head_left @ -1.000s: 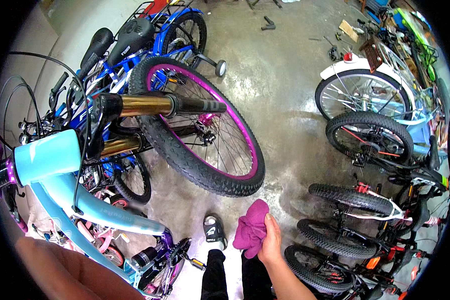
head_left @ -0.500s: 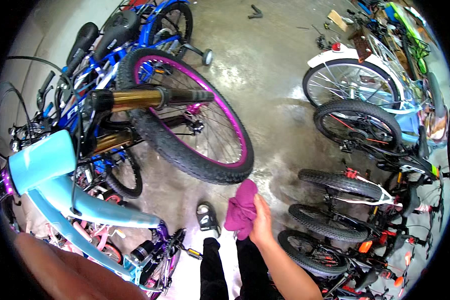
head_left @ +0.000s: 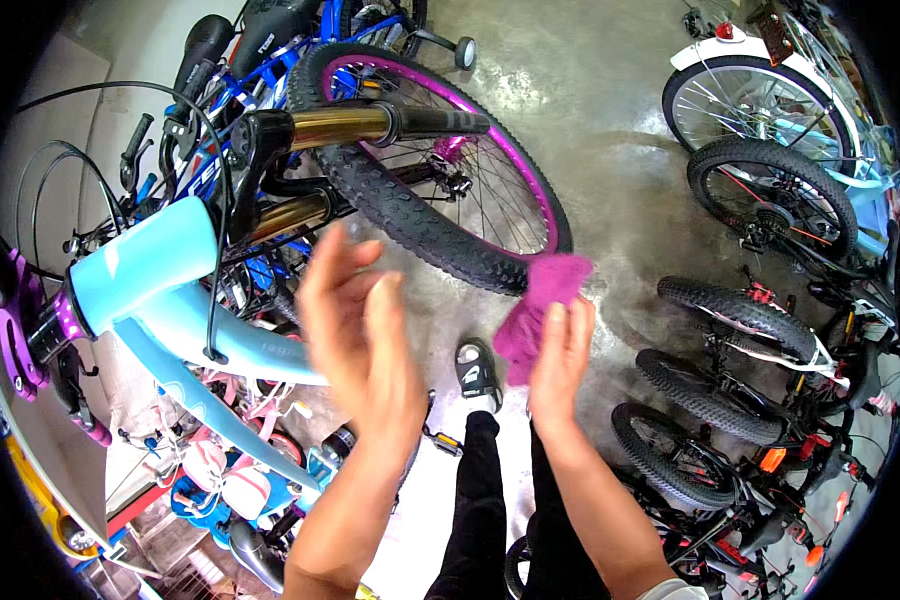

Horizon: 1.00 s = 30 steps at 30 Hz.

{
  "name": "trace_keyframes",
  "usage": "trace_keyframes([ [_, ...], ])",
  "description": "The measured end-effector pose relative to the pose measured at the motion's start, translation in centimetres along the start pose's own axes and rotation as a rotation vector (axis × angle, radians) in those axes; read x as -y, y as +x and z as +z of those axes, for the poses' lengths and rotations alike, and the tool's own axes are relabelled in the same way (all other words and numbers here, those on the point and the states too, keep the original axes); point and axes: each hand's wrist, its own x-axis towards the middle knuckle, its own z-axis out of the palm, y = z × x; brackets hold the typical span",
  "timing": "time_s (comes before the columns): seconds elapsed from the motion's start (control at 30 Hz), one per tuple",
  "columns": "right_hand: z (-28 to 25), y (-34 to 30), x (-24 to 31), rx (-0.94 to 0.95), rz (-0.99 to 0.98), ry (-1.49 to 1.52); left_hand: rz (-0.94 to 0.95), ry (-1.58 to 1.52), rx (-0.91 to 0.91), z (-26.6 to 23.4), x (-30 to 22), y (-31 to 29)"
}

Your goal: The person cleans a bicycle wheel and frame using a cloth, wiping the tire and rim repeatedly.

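Observation:
My right hand (head_left: 562, 368) is closed on a purple cloth (head_left: 542, 312), which hangs bunched just by the lower edge of a bicycle's front wheel (head_left: 515, 245). This wheel has a black knobby tire and a purple rim. My left hand (head_left: 355, 320) is raised before the bike, slightly blurred, its thumb and fingers apart with nothing in them. Left of it is the light blue bicycle frame (head_left: 150, 255). A fork (head_left: 345, 128) with golden tubes joins the frame to the wheel. Whether the cloth touches the tire I cannot tell.
Several bicycles stand on the right, among them one with a white-fendered wheel (head_left: 755, 100) and others with black tires (head_left: 705, 395). Blue bicycles (head_left: 270, 80) crowd behind the wheel. A pink bicycle (head_left: 235, 470) is at lower left. My sandaled foot (head_left: 477, 370) rests on the concrete floor (head_left: 610, 180).
My left hand has come up from the lower left to the middle, off to the cloth's left. The right hand has lifted the cloth. The whole view has shifted left.

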Motion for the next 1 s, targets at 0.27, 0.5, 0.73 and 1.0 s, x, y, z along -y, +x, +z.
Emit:
trace_keyframes([
  [0.27,4.1,2.6,-1.7,0.295,-0.825,-0.509,-0.905,-0.535,0.151,0.3,12.3,-2.9],
  [0.5,-6.1,5.2,-12.5,0.147,-0.174,-0.509,-0.681,-0.497,0.276,3.3,9.4,0.5],
  [0.73,-1.2,3.2,-0.2,0.201,-0.395,-0.162,-0.677,-0.516,0.249,1.6,10.5,1.1],
  [1.0,0.0,4.4,-4.1,0.347,-0.562,-0.371,-0.699,-0.506,0.263,3.2,9.5,1.2],
])
